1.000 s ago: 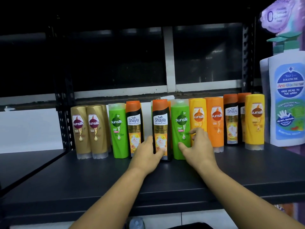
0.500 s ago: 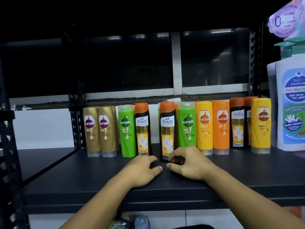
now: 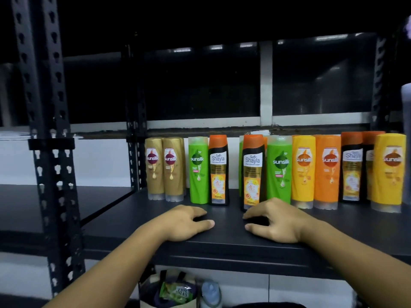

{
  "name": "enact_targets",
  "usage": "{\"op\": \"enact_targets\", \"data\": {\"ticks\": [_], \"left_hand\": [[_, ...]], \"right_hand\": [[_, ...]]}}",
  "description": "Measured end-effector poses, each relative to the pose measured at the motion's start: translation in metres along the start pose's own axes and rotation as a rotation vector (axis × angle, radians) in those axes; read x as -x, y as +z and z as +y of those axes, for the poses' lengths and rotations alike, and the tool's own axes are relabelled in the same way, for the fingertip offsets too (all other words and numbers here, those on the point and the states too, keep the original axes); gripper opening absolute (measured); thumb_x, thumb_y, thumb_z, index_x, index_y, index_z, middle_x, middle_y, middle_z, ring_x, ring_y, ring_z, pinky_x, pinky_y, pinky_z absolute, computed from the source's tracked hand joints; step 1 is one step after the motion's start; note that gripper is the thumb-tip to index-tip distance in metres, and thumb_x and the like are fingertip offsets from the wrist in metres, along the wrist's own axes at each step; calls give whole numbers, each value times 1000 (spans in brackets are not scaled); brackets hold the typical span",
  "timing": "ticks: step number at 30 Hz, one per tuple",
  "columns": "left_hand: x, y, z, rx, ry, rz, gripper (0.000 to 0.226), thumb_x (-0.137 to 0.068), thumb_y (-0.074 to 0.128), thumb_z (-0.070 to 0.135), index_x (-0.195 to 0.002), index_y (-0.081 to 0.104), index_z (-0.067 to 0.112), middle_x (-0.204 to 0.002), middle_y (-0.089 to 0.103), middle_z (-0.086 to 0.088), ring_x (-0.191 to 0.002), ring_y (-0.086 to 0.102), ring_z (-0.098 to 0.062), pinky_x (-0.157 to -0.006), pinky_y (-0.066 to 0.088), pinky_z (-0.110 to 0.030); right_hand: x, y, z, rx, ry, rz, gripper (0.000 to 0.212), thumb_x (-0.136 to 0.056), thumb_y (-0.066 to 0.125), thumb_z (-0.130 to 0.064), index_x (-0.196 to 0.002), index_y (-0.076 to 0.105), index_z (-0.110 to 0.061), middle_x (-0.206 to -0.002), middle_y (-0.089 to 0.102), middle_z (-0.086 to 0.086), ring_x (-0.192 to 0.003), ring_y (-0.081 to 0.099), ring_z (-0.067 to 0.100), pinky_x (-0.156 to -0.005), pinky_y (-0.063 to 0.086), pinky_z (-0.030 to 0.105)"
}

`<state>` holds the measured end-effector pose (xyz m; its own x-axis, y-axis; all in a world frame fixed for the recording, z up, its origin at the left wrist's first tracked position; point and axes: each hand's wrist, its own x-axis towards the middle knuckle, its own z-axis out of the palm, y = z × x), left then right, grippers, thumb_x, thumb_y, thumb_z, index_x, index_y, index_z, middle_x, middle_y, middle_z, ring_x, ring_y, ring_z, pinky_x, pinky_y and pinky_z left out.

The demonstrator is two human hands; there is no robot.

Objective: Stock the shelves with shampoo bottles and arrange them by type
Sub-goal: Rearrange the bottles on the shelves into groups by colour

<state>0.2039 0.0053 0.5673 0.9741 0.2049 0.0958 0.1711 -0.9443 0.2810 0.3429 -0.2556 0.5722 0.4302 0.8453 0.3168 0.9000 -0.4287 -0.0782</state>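
Observation:
A row of shampoo bottles stands on the black shelf [image 3: 222, 243]. From the left come two gold Sunsilk bottles [image 3: 164, 168], a green Sunsilk [image 3: 198, 170], a black Safi Shayla [image 3: 219, 170], another black Safi Shayla [image 3: 253, 171] set forward, a green Sunsilk [image 3: 279, 170], a yellow one [image 3: 303, 172], an orange one [image 3: 328, 172], more Shayla bottles [image 3: 352, 166] and a yellow Sunsilk [image 3: 389, 172]. My left hand [image 3: 185, 222] and my right hand [image 3: 274, 220] rest on the shelf in front of the bottles, fingers loosely bent, holding nothing.
A black slotted upright [image 3: 47, 138] stands at the left, with a second post [image 3: 135, 130] behind it. A lower dark shelf [image 3: 89, 203] lies to the left. A bag of goods [image 3: 173, 292] and a bottle [image 3: 211, 294] sit below the shelf. A white container [image 3: 406, 112] shows at the right edge.
Both hands have drawn back from the forward Shayla and green bottles and settled on the shelf, a little apart. The view has shifted left and down.

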Motion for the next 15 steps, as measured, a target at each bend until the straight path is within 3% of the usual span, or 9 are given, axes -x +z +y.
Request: {"op": "enact_targets", "data": {"ticks": [8, 11, 15], "left_hand": [[5, -11, -30, 19, -89, 131, 52, -94, 58, 60, -134, 66, 27, -136, 65, 6, -125, 59, -14, -107, 47, -32], [-3, -12, -35, 105, -116, 238, 41, -95, 64, 50, -124, 71, 22, -123, 71, 4, -115, 63, -14, -102, 50, -32], [-21, -20, -28, 340, -102, 414, 40, -93, 72, 38, -128, 66, 20, -120, 70, 1, -112, 65, -16, -101, 51, -31]], "right_hand": [[-34, 14, -45, 51, -82, -13, 45, -92, 50, -55, -124, 68, -29, -125, 67, -15, -114, 59, 8, -97, 49, 29], [-59, 32, -64, -77, 16, 152, 49, -89, 61, -54, -133, 60, -33, -130, 63, -13, -118, 59, 11, -99, 49, 31], [-92, 42, -84, -427, 195, 502, 57, -87, 74, -38, -135, 46, -28, -128, 50, -4, -114, 56, 16, -95, 46, 30]]}}
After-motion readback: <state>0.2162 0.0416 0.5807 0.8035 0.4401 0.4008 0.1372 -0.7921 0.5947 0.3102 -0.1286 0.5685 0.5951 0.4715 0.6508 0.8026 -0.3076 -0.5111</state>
